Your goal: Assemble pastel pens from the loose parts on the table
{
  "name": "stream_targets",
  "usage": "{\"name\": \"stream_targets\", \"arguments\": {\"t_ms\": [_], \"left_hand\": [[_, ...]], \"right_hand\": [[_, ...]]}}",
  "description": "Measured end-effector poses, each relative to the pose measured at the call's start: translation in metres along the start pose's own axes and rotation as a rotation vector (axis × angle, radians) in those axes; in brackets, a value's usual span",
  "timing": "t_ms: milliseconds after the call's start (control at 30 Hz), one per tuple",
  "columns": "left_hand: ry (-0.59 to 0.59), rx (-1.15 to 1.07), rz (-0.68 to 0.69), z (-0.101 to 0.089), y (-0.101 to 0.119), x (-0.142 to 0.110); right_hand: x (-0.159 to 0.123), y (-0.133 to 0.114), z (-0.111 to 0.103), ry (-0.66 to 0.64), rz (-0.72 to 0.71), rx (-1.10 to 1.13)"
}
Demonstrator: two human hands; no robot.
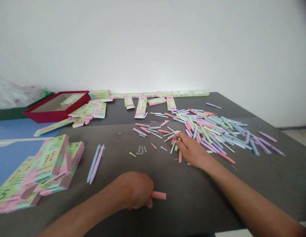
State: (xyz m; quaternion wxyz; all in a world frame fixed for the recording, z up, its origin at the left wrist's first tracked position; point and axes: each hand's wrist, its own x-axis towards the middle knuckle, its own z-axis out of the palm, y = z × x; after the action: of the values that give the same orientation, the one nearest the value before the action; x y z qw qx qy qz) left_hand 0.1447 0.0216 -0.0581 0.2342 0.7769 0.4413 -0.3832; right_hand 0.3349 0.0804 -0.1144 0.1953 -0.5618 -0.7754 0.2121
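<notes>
My left hand (139, 190) is closed around a coral pen barrel (159, 195), whose hollow-looking end sticks out to the right, low over the table's near side. Farther ahead my right hand (189, 149) reaches in at the left edge of a heap of pastel pen parts (212, 128). Its fingertips are pinched together among white refills (173, 146) and coral pieces; what sits between them is too small to make out. A coral barrel (180, 156) lies just below that hand. Two assembled pens, blue (94, 163) and lilac (97, 164), lie side by side at left.
Printed pen boxes (52, 161) are stacked at the near left, on and beside a blue surface (9, 131). Flattened boxes (87, 112) lie by a red tray (51, 115). More boxes (182, 93) line the wall. Small clear pieces (142, 149) and clips (132, 154) are scattered mid-table.
</notes>
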Motion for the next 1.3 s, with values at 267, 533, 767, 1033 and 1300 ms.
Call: {"name": "stream_targets", "arguments": {"t_ms": [267,533,767,1033,1300], "left_hand": [[-0.009,-0.022,-0.018,0.000,0.001,0.001],[-0.041,0.013,-0.011,-0.004,0.003,0.001],[-0.004,-0.044,-0.008,0.004,-0.001,0.006],[0.000,-0.028,-0.006,0.005,-0.002,0.005],[0.042,-0.020,0.032,0.015,-0.006,0.010]], "right_hand": [[0.003,0.016,0.004,-0.016,-0.062,0.082],[0.006,0.023,0.005,-0.109,0.001,0.629],[0.010,0.017,0.007,0.066,-0.056,-0.013],[0.038,-0.029,0.036,-0.126,-0.229,-0.539],[0.046,-0.036,0.051,-0.249,-0.401,-0.563]]}}
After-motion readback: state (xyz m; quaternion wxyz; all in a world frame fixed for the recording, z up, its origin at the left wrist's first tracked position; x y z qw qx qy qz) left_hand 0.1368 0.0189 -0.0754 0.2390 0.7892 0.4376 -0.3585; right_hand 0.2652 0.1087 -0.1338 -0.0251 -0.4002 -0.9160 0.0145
